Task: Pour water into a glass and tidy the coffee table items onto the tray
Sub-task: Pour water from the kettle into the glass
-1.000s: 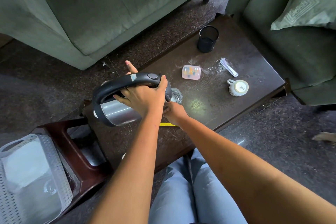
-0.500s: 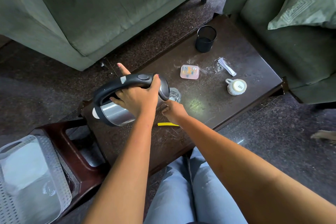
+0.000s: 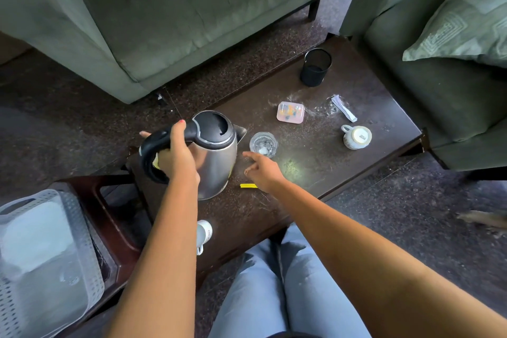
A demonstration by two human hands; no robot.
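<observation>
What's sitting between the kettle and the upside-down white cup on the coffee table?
Only the glass, upright by the kettle's spout, well short of the cup; head view.

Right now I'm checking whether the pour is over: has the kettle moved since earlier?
Yes. The kettle has swung back upright, its spout now left of the glass.

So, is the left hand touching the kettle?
Touching. The head view shows the left hand with its fingers curled round the black handle of the kettle, with no gap between them.
</observation>
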